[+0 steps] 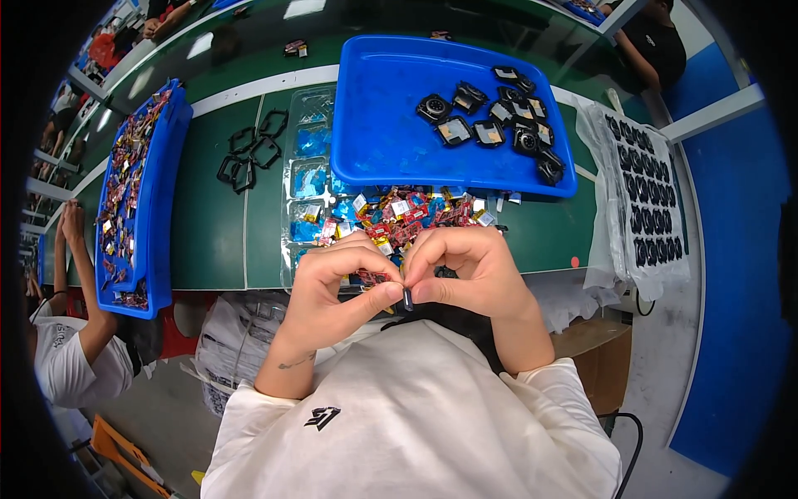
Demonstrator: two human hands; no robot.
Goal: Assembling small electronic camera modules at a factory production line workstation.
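My left hand [339,287] and my right hand [472,279] meet in front of my chest, close to the bench's front edge. Both are closed, thumbs and forefingers pinching a small dark, glossy piece [407,301] between them. Fingertips hide most of it, so its kind is unclear. Just beyond the hands lies a heap of small red circuit boards [407,209] with white and yellow parts, partly on a clear plastic blister tray [310,183] with blue film in its pockets.
A blue tray [382,125] carries several black watch-like cases [525,137]. Black square frames [241,154] lie to its left. A narrower blue bin [158,200] of boards stands farther left. Rows of black parts [648,191] fill a white tray at right. Co-workers sit nearby.
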